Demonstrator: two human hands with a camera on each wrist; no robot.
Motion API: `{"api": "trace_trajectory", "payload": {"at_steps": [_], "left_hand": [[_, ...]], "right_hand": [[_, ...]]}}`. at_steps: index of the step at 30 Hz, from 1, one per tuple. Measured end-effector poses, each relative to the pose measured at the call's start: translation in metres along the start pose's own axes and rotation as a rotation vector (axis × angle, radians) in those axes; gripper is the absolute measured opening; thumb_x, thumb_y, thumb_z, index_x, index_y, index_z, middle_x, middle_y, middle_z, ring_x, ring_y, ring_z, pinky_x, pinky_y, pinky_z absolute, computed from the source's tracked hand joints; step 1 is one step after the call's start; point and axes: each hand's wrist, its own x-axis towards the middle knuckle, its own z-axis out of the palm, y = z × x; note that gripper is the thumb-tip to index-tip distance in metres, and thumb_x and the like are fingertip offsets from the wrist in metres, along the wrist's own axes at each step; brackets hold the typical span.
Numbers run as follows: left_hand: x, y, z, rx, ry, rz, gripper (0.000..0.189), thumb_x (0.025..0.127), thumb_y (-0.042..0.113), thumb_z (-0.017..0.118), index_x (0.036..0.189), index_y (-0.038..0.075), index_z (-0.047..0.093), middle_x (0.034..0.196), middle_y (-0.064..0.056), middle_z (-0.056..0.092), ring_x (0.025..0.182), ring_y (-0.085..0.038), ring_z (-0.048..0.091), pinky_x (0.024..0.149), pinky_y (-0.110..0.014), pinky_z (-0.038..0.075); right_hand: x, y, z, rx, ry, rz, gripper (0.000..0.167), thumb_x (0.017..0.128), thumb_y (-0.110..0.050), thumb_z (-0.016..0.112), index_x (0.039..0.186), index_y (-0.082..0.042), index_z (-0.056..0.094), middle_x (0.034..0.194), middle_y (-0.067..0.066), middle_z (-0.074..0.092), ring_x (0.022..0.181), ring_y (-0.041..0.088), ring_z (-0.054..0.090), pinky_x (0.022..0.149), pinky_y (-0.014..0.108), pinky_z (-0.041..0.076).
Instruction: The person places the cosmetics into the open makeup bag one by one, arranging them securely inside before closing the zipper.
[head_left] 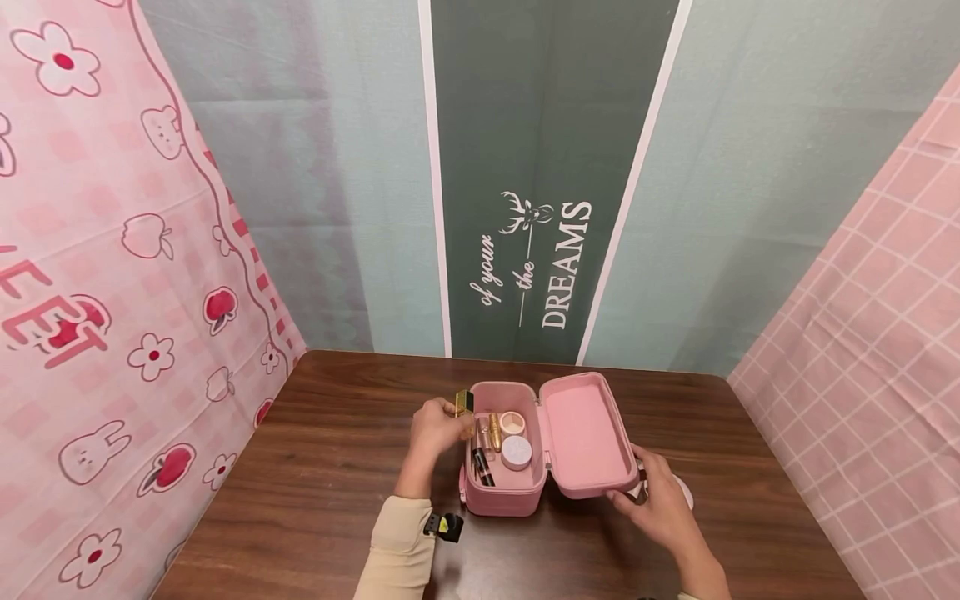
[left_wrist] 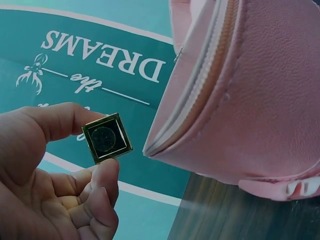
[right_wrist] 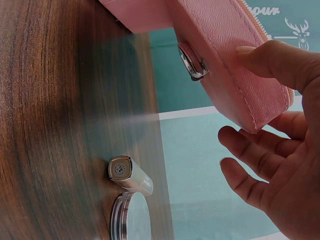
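My left hand (head_left: 438, 429) pinches a square gold-and-black lipstick tube (left_wrist: 107, 138) between thumb and fingers, beside the left rim of a pink cosmetic case (head_left: 504, 502). The case stands unzipped, its lid (head_left: 588, 433) swung out to the right. At the lid's front right corner, my right hand (head_left: 663, 504) grips the edge, thumb on one side and fingers on the other. Inside the case lie a gold tube (head_left: 495, 433), a round palette with sections (head_left: 513, 423), a pale round box (head_left: 516, 452) and a black tube (head_left: 483, 468).
Beyond the lid, near my right hand, a squarish metallic-ended tube (right_wrist: 129, 174) and a round silver-rimmed container (right_wrist: 134, 217) are on the brown wooden table (head_left: 300, 500). Printed cloth (head_left: 525, 125) hangs behind the table, with pink cloths at both sides.
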Motion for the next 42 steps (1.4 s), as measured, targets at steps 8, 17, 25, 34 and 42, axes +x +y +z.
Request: {"api": "trace_trajectory", "payload": {"at_steps": [8,17,25,34,42], "left_hand": [[0.007,0.0,0.009,0.004,0.008,0.015,0.027,0.071,0.025,0.076,0.08,0.003,0.063,0.074,-0.007,0.059,0.069,-0.023,0.053,0.059,-0.035,0.045],[0.013,0.005,0.017,-0.011,0.001,0.038,0.025,0.071,0.022,0.076,0.08,0.002,0.063,0.072,-0.006,0.058,0.067,-0.022,0.054,0.057,-0.034,0.045],[0.018,0.01,0.025,0.001,-0.008,0.054,0.022,0.072,0.021,0.075,0.07,0.003,0.062,0.064,-0.003,0.054,0.06,-0.018,0.051,0.05,-0.029,0.042],[0.021,0.008,0.028,-0.008,0.028,0.032,0.033,0.071,0.028,0.078,0.079,0.0,0.064,0.071,-0.007,0.058,0.067,-0.022,0.053,0.057,-0.034,0.046],[0.022,0.005,0.028,-0.016,0.028,0.031,0.035,0.073,0.027,0.077,0.086,-0.004,0.067,0.079,-0.011,0.062,0.075,-0.026,0.057,0.064,-0.039,0.048]], "right_hand": [[0.001,0.001,0.0,0.002,-0.014,0.009,0.075,0.06,-0.012,0.085,0.121,0.008,0.047,0.104,0.02,0.052,0.077,0.021,0.053,0.057,0.028,0.044],[0.002,0.001,0.0,0.004,-0.008,0.001,0.075,0.059,-0.01,0.085,0.121,0.008,0.048,0.103,0.02,0.052,0.076,0.021,0.052,0.057,0.027,0.043],[0.002,0.0,-0.001,0.011,-0.005,-0.005,0.074,0.059,-0.009,0.085,0.121,0.008,0.048,0.102,0.019,0.052,0.075,0.019,0.052,0.055,0.026,0.043],[0.003,0.0,0.0,0.024,-0.019,0.012,0.075,0.06,-0.01,0.085,0.122,0.008,0.047,0.104,0.019,0.052,0.076,0.021,0.052,0.056,0.027,0.044],[0.003,0.0,-0.001,0.024,-0.026,0.031,0.076,0.06,-0.011,0.085,0.123,0.008,0.047,0.103,0.019,0.051,0.072,0.015,0.049,0.054,0.025,0.043]]}}
